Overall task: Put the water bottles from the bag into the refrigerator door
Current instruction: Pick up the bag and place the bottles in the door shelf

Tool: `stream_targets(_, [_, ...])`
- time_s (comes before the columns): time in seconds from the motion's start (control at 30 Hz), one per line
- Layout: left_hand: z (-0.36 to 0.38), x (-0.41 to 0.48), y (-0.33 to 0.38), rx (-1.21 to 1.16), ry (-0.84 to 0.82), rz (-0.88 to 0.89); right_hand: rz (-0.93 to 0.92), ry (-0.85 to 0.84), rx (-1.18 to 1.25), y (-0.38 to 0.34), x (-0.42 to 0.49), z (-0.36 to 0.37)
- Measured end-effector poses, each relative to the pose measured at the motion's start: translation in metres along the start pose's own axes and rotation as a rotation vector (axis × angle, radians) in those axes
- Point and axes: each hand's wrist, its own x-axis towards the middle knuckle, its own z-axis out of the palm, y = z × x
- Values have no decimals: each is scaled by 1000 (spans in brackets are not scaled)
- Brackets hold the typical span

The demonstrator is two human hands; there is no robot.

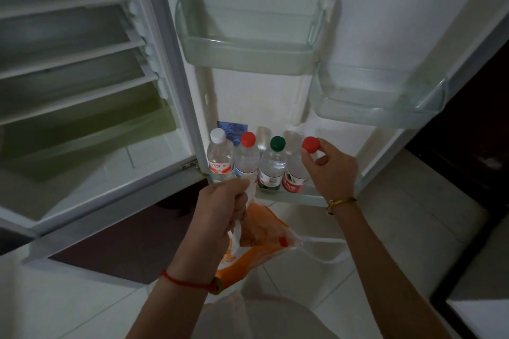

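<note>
Your right hand (333, 170) pinches the top of the rightmost bottle (296, 173), which stands upright in the bottom door shelf (297, 197). It ends a row, just beside the green-capped bottle (274, 162), then the red-capped bottle (248, 157) and the white-capped bottle (219, 157). Your left hand (223, 201) grips the handle of the orange bag (256, 239), which hangs just below the shelf.

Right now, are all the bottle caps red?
No, there is a white cap and a green cap in the row with the two red caps.
</note>
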Motion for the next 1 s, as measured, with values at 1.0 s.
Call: stream_targets(1.0, [6,-19,8,42,-160,32,246,-1211,-378,53,-134,50])
